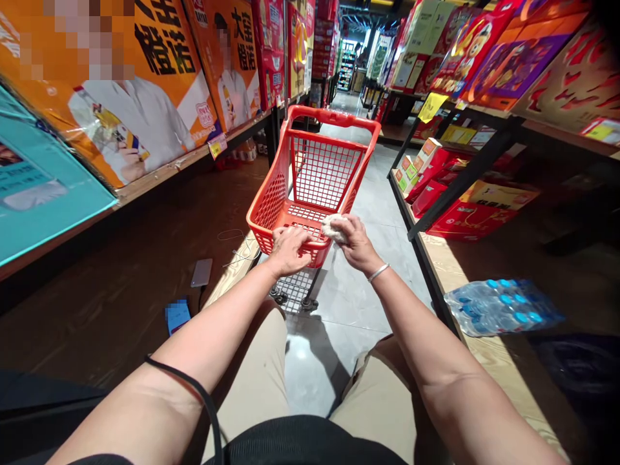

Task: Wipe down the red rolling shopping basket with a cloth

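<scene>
A red plastic shopping cart (271,194) stands in the aisle just ahead of my knees. My left hand (289,248) grips the cart's near rim with fingers curled over it. My right hand (355,240) is closed on a crumpled white cloth (332,227), which it presses against the right end of that rim. A silver bracelet sits on my right wrist. The cart's basket looks empty.
Shelves of orange and red gift boxes (159,84) line both sides. A shrink-wrapped pack of water bottles (501,307) lies on the low right shelf. A phone (201,272) with a cable lies on the left shelf. Grey floor runs ahead.
</scene>
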A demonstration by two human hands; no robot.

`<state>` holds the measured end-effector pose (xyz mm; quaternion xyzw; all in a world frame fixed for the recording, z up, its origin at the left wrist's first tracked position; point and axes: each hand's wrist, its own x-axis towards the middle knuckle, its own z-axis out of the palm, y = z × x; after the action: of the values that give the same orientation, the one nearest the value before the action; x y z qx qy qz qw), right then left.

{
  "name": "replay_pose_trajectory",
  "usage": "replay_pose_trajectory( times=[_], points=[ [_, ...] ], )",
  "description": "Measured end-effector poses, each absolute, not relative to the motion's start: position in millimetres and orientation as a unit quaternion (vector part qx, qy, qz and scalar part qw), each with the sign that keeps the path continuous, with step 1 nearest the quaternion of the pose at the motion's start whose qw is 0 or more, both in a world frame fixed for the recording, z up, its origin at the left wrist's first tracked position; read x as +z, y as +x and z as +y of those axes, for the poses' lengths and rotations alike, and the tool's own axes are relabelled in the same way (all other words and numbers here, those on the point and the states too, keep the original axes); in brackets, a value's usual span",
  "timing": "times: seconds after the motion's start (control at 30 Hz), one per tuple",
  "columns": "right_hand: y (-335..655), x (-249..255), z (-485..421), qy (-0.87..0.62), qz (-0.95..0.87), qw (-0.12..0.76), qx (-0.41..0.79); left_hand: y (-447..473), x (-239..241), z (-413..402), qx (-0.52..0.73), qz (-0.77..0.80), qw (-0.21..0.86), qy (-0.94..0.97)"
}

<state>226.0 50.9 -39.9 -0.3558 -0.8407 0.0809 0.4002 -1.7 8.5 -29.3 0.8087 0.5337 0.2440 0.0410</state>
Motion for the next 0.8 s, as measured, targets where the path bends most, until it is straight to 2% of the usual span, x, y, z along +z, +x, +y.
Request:
replay_pose_trajectory(
  times=[0.13,0.3,0.43,0.63,0.8],
  points=[
    [217,-32,38,-0.311,-0.893,0.314,0.081,-11,-27,8,0.246,0.550,0.044,0.797],
    [224,-6,106,-0.432,-0.848,0.309,0.004,-14,-26,6,0.251,0.548,0.050,0.796],
    [223,12,153,-0.480,-0.825,0.298,-0.002,-16,-26,2,0.267,0.547,0.067,0.791],
    [203,-10,76,-0.379,-0.875,0.299,0.044,-32,-28,-3,0.286,0.549,0.066,0.783],
    [186,-32,23,-0.341,-0.853,0.388,0.077,-42,-27,-6,0.299,0.545,0.080,0.779]
  ],
)
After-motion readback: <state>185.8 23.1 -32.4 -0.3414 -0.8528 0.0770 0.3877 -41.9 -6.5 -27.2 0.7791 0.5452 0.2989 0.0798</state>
